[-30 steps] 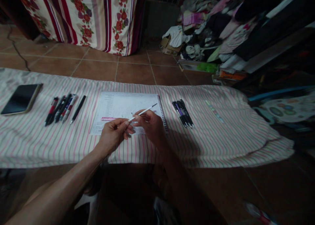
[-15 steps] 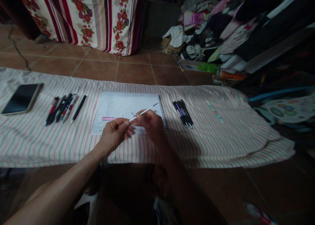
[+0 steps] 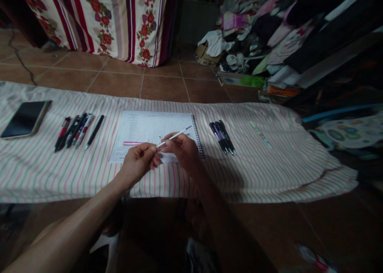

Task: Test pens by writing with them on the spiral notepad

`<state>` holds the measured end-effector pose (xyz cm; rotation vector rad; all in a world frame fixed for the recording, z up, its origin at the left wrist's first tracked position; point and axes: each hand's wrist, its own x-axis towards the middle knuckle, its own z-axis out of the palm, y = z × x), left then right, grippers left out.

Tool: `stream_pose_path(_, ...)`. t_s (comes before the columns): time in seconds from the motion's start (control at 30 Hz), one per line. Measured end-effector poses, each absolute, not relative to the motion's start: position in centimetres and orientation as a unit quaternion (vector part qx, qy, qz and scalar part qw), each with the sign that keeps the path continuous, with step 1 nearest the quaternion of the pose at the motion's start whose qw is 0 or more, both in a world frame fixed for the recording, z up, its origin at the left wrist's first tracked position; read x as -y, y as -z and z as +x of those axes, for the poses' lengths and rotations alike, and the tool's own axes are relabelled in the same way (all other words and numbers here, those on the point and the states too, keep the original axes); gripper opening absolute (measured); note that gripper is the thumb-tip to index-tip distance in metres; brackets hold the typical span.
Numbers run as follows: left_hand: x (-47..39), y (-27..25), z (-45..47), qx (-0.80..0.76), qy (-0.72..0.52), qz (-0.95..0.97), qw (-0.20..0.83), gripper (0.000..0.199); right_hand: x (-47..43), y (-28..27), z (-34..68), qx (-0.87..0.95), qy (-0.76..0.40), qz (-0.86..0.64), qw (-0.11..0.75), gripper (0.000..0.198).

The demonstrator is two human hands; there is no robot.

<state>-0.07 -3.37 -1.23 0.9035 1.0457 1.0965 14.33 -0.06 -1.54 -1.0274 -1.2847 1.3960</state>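
A thin white pen refill [image 3: 175,136] with a dark tip slants up to the right above the spiral notebook [image 3: 143,123]. My left hand [image 3: 139,161] pinches its lower end between thumb and fingers. Further up, my right hand [image 3: 184,149] grips the refill with its fingertips. A pink pen barrel [image 3: 133,143] lies on the page just beyond my left hand. Some small dark parts by my right fingers are partly hidden and too small to name.
Several pens [image 3: 73,131] and a black pen [image 3: 95,131] lie left of the notebook, past them a phone [image 3: 25,119]. Black and purple pens [image 3: 223,137] lie to the right, then a pale patterned pen [image 3: 260,134]. Striped cloth [image 3: 269,173] covers the table.
The view has shifted very slightly. Both hands keep their hold on the refill, with hardly any movement.
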Motion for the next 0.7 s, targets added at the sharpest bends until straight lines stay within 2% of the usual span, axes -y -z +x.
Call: stream_pose_path(0.7,3.21,0.92,-0.12,-0.462,-0.48,0.415,0.62,0.022,0.21,1.6,13.78,0.511,-0.563,-0.432,0.485,0.025)
